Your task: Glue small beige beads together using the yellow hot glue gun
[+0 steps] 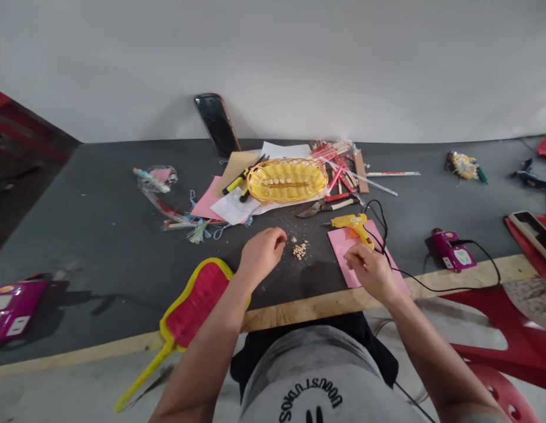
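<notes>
My left hand [263, 251] hovers over the dark table just left of a small pile of beige bits [300, 251]. Its fingers are curled together, and whatever they may hold is hidden. On the right, my right hand [370, 269] is pinched closed above a pink sheet [341, 247]; I cannot make out anything in the pinch. Just beyond it a yellow hot glue gun [349, 221] lies on the sheet, nozzle pointing left. Under my left forearm rests a red fan-shaped piece with a yellow rim and handle [202, 296].
A yellow woven basket [310, 176] holds a row of small pale pieces. Pruning shears [314, 207], yellow-black pliers [235, 182] and red sticks [343, 170] surround it. A phone [218, 124] leans on the wall. The glue gun's cord runs to a purple power box [452, 249].
</notes>
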Tool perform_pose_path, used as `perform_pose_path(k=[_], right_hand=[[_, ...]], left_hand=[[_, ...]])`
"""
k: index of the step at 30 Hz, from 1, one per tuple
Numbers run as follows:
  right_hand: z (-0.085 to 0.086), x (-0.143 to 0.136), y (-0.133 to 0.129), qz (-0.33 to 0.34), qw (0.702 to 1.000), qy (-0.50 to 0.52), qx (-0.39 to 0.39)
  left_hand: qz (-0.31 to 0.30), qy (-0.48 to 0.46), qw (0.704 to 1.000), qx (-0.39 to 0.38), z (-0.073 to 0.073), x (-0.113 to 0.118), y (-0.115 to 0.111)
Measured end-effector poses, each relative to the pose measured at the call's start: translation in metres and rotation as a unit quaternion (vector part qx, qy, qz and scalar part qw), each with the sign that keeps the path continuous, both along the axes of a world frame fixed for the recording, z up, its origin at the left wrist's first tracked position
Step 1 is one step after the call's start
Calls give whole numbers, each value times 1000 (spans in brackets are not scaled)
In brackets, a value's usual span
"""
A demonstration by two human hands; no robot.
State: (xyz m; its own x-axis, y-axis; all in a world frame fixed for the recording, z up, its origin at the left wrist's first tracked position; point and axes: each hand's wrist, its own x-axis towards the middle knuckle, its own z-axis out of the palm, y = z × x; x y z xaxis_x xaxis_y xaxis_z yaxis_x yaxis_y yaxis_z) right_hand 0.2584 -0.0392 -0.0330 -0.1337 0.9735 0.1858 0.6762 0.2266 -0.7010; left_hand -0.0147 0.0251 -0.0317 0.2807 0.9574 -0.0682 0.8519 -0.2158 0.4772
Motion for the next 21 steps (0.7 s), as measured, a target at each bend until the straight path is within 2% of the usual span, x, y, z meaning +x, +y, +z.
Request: perform_pose_path(k=[4, 6, 9, 12, 14, 17, 21], right_hand=[[4, 14, -7, -76, 991, 92, -55], [7, 15, -9, -89, 985, 124, -80], [13, 6, -8, -49, 971, 194, -128], [15, -12, -1, -6, 934, 311, -177], [12, -26, 5, 3, 913, 355, -201], [3, -43, 15, 31, 914, 345, -211], [-4, -62, 25, 78, 946, 259, -179]], left_hand=[[-9, 6, 1000, 2, -3, -2, -2], [-12, 9, 1000, 13, -4, -3, -4], [-11, -1, 999, 40, -4, 0, -7], [-3, -37, 998, 50, -1, 3, -11], [1, -87, 996, 29, 3, 4, -13], [8, -164, 986, -18, 7, 2, -18], [17, -218, 975, -43, 10, -2, -25]])
